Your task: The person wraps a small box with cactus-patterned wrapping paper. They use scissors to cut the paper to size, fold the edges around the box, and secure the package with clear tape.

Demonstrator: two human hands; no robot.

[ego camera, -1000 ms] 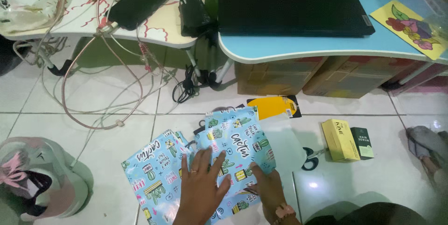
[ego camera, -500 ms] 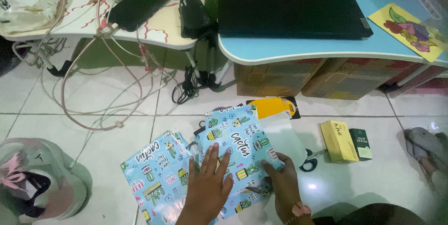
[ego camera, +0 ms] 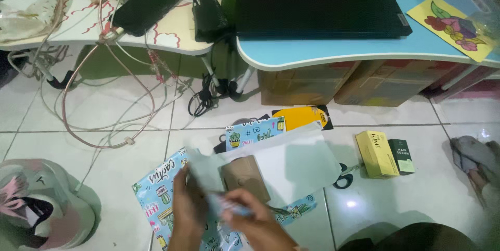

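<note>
both hands (ego camera: 224, 212) pinch blue wrapping paper (ego camera: 156, 188).

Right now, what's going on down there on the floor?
A person sits on the white tiled floor working with blue cactus-print wrapping paper. The sheet lies opened white side up, and a small brown cardboard box rests on it. The left hand and right hand are together at the sheet's near edge, blurred. Scissors, a yellow box and a dark green box lie to the right.

A home room, worked in at floor level. White tiled floor (ego camera: 104, 110); at 12 o'clock a low blue desk (ego camera: 333, 53) bearing a closed laptop (ego camera: 317, 1), tangled cables (ego camera: 104, 110) at 10.
</note>
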